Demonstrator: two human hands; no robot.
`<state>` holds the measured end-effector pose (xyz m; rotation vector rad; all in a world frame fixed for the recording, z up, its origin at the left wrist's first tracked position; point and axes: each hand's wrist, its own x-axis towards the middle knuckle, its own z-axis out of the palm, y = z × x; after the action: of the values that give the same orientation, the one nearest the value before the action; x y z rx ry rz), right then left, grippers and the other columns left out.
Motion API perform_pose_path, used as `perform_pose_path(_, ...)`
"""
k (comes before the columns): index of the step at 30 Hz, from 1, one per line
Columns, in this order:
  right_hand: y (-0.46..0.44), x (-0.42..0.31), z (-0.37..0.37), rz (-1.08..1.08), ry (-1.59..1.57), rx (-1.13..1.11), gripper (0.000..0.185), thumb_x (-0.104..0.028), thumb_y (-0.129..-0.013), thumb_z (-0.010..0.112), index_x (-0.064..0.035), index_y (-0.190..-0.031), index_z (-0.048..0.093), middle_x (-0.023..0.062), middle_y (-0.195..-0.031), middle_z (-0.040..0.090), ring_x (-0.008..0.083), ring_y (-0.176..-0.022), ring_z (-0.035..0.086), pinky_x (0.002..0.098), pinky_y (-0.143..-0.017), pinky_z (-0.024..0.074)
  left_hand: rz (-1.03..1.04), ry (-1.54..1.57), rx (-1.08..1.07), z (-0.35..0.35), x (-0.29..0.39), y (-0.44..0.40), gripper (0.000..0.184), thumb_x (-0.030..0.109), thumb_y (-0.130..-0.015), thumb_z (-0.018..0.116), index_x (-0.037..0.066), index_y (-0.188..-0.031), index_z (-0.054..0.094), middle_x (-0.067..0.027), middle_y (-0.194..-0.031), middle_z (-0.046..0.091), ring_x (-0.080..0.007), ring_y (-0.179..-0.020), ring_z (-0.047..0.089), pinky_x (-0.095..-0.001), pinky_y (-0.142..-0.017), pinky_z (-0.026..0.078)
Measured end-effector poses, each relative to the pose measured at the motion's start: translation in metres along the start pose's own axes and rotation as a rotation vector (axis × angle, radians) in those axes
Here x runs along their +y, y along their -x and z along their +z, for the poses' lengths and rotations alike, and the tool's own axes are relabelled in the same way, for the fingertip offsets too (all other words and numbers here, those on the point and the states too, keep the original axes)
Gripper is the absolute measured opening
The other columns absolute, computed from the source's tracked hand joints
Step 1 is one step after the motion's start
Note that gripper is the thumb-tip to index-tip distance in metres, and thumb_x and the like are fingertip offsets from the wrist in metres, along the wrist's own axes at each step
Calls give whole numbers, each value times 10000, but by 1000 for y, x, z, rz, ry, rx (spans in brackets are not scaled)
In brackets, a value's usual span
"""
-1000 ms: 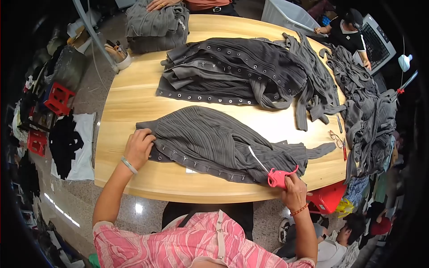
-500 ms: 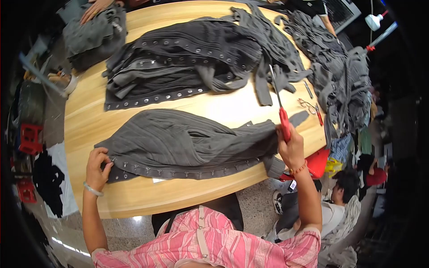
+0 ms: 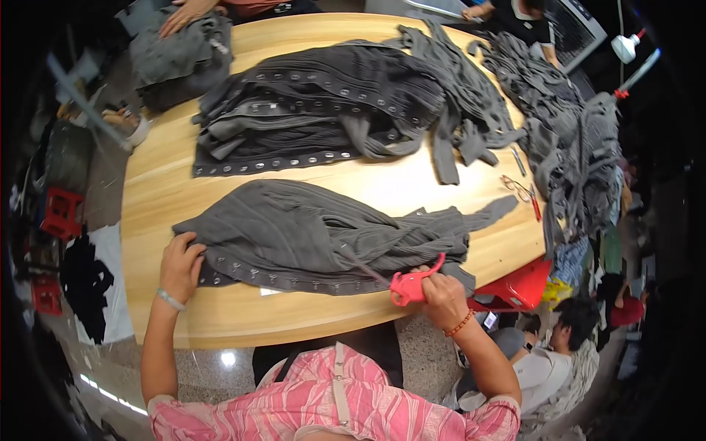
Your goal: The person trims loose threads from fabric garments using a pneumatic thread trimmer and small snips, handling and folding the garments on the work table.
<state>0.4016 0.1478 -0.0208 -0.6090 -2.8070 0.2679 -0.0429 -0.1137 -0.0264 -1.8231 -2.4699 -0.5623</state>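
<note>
A dark grey ribbed knit garment (image 3: pixel 279 220) lies on the wooden table in front of me, with a row of metal fasteners along its near edge. My left hand (image 3: pixel 182 259) is closed on its left corner, fingers curled over the cloth. In my right hand (image 3: pixel 441 298) is a red air blow gun (image 3: pixel 407 287) with a long thin metal nozzle. The nozzle points left over the lower right part of the garment; I cannot tell whether it touches the cloth.
Darker garments with metal eyelets (image 3: pixel 316 95) lie farther back on the table (image 3: pixel 158 198). Red-handled snips (image 3: pixel 535 206) rest near the right edge. Heaped knitwear (image 3: pixel 573 147) is at the right, beside a red stool (image 3: pixel 515 287). Another person's hand (image 3: pixel 187 13) rests on a folded pile (image 3: pixel 180 62).
My right hand has come down and left with the blow gun, its nozzle swinging from upright to pointing left over the cloth. The garment's right end has been let go and lies flatter.
</note>
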Motion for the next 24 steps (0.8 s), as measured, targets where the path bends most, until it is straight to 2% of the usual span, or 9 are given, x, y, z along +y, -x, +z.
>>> perform_pose_path(3,-4,8,10,41,116,7,209,-15,-643,625,-59,-843,580,84,-755,567,264,-700,607,385,-608,473,27,-16,19,0,-2,0,213,22,-782,683,53,-985,630,-165,-1174,586,-356,-1097,557,-435,-907,439)
perform_pose_path(6,-11,9,3,115,23,26,235,8,-639,651,-50,-856,581,125,-759,592,335,-680,617,427,-599,494,4,-8,17,-4,-3,1,184,27,-786,683,47,-955,614,-154,-1156,596,-340,-1081,564,-428,-897,436)
perform_pose_path(8,-15,17,-6,148,-83,123,234,5,-706,652,-57,-928,615,164,-807,634,369,-719,647,434,-624,520,-17,9,25,-15,-2,0,171,29,-788,682,43,-940,605,-150,-1148,602,-333,-1072,566,-425,-895,434)
perform_pose_path(10,-31,18,-40,244,-105,189,365,4,-802,642,-80,-1157,655,202,-849,669,392,-742,671,420,-649,538,-7,39,72,-28,4,-1,164,27,-792,680,34,-933,597,-145,-1129,614,-328,-1055,572,-420,-899,430)
perform_pose_path(14,-57,38,-93,202,-170,428,212,5,-940,573,5,-1134,656,157,-989,734,247,-857,729,344,-732,543,25,57,189,-48,23,-4,142,26,-788,688,28,-901,602,-138,-1104,625,-313,-1062,579,-418,-907,430)
perform_pose_path(16,-62,44,-103,160,-179,386,199,-21,-932,601,-5,-1122,658,184,-924,720,293,-797,724,361,-682,537,48,58,199,-46,23,-3,139,26,-785,690,29,-894,604,-135,-1105,624,-308,-1068,579,-417,-913,429)
perform_pose_path(19,-42,61,-78,238,67,68,290,-34,-829,658,-45,-1119,655,230,-745,618,434,-674,622,466,-583,485,77,24,180,-35,23,3,139,22,-777,693,32,-886,606,-130,-1114,619,-299,-1077,578,-415,-922,426)
perform_pose_path(20,-36,62,-68,222,38,26,294,-13,-775,645,-37,-1068,638,228,-727,611,446,-661,611,513,-589,472,87,-10,150,-29,21,5,142,18,-773,693,34,-885,607,-127,-1121,616,-296,-1079,578,-414,-925,424)
perform_pose_path(24,-32,39,-55,242,111,-171,193,4,-754,635,-16,-941,591,217,-792,621,438,-758,618,505,-645,475,67,-100,63,-14,17,12,166,66,-791,689,39,-932,607,-150,-1174,587,-329,-1123,562,-444,-994,409)
